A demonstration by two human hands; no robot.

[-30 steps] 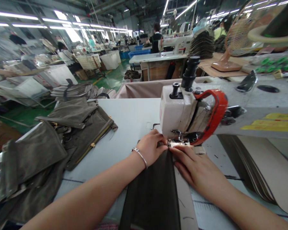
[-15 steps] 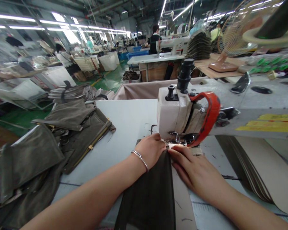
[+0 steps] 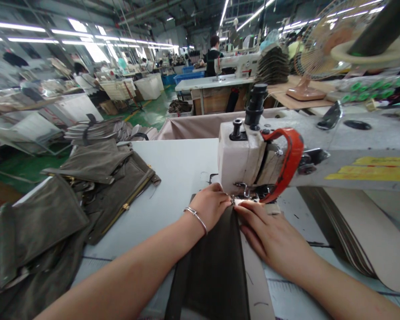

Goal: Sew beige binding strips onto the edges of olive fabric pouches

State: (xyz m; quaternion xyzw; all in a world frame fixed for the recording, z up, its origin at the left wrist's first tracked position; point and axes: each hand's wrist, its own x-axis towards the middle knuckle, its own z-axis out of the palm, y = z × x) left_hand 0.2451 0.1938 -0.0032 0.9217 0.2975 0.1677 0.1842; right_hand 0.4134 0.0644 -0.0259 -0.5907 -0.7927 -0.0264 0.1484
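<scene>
A dark olive fabric strip (image 3: 216, 266) runs from the table's front edge up to the needle area of a white sewing machine (image 3: 236, 155). My left hand (image 3: 210, 202), a silver bangle at its wrist, grips the strip's far end just left of the presser foot, fingers curled. On the strip's right edge my right hand (image 3: 263, 226) pinches down with bent fingers, close beside the foot. A pale panel (image 3: 256, 280) lies under and along that edge. The needle and both hands' fingertips are partly hidden.
Olive fabric pieces with brass zippers (image 3: 120, 191) are heaped on the left of the table (image 3: 176, 164). Stacked pale and dark panels (image 3: 356, 231) lie under the machine arm at right. A red curved guard (image 3: 290, 151) juts from the machine head. Beyond stands a fan (image 3: 306, 86).
The camera view has shifted slightly. Both hands stay by the presser foot, and the near part of the fabric strip lies a little farther right and flatter.
</scene>
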